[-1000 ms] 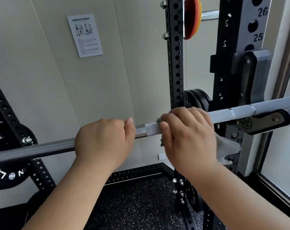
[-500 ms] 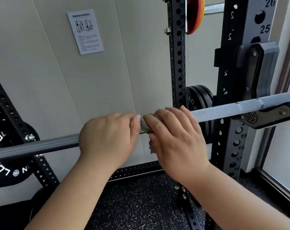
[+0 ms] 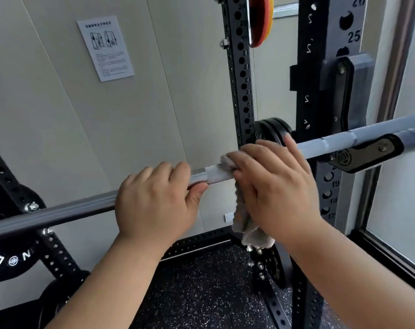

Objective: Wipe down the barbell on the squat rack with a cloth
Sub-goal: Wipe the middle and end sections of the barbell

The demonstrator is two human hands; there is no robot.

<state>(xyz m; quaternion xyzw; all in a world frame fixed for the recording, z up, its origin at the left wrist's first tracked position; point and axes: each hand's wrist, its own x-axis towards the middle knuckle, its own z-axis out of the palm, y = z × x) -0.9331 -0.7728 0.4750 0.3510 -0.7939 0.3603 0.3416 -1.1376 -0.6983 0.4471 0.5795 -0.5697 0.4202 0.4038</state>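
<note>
While wiping the barbell [image 3: 59,213], laid slantwise across the view from low left to high right and seated in the hook [image 3: 367,151] of the squat rack's right upright [image 3: 320,67], wraps the right hand [image 3: 277,186] over the shaft with the grey cloth [image 3: 246,224] pressed between palm and steel, fingers curled over the top, apparently so as to rub the whole round of the bar rather than one face. Leaves the cloth's loose end dangling below the wrist. Clenches the left hand [image 3: 154,205] round bare shaft just beside the right, thumb under, probably to stop the bar rolling in its hooks under the rubbing. Shows a short stretch of knurled steel between the two hands, brighter than the smooth dark length off to the left. Judging by the cloth's place near mid-bar, looks partway through, with the left length and the part by the hook likely yet to be covered, though cannot tell clean from unclean here. Further out: black weight plates [image 3: 12,257] at lower left, stacked plates [image 3: 275,131] behind the right hand, a red-and-orange plate [image 3: 261,20] stored high by the rear upright [image 3: 239,79], a printed notice [image 3: 105,47] on the pale wall [image 3: 47,115], speckled rubber floor [image 3: 213,293] beneath.
</note>
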